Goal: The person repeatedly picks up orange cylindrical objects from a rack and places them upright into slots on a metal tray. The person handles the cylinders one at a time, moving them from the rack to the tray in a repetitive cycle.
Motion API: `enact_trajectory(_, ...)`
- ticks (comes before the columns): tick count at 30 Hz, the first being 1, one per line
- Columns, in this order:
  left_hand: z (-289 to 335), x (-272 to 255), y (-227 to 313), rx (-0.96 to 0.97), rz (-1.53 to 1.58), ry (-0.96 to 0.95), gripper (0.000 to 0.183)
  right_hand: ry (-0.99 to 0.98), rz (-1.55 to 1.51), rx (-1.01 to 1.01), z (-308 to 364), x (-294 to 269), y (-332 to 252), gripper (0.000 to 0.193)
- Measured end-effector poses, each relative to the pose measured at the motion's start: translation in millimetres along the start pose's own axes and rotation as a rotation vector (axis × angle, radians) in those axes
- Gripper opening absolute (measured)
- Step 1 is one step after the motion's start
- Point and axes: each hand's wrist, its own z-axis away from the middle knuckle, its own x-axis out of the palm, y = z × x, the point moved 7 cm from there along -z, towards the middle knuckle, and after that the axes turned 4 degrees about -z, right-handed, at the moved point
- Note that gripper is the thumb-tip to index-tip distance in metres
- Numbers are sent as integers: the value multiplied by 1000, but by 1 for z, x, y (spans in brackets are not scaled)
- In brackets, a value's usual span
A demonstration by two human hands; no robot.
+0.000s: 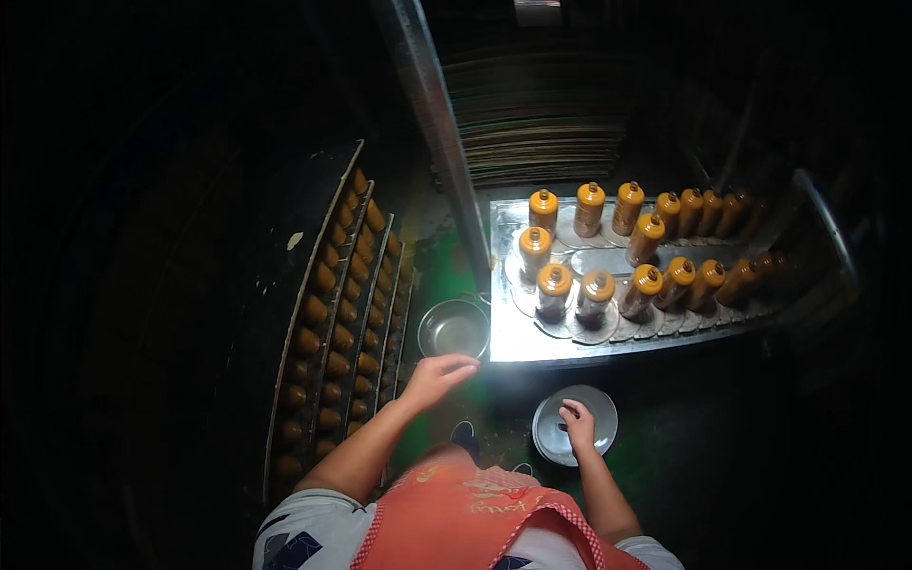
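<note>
My left hand (pixel 435 377) reaches forward with fingers spread, empty, just below a round metal bowl (pixel 454 329). My right hand (pixel 577 424) rests on a round grey metal disc (pixel 597 410) low in front of me, fingers curled on its surface. Beyond both hands a lit metal tray (pixel 508 337) carries several orange-brown bottles (pixel 554 290) standing on flat round discs, in curved rows running to the right.
On the left, long dark racks (pixel 337 323) hold several rows of orange-brown bottles. A slanted metal post (pixel 432 114) rises behind the bowl. Stacked flat sheets (pixel 541 114) sit at the back. The surroundings are dark. I wear an orange apron (pixel 456 518).
</note>
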Motion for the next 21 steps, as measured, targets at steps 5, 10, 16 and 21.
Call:
enact_trajectory(5,68,-197,-39,16,-41,586,23,-34,145,41,11,38,6,29)
enact_trajectory(10,222,-500,-102,-166,-400,1297,33,-209,39,-28,-11,155,-14,19)
enact_trajectory(16,240,-713,-181,-416,-735,1292,42,-259,102,-185,-34,283,-79,15)
enact_trajectory(21,160,-786,-266,-657,-556,1170,58,-166,219,-190,-19,339,-125,12)
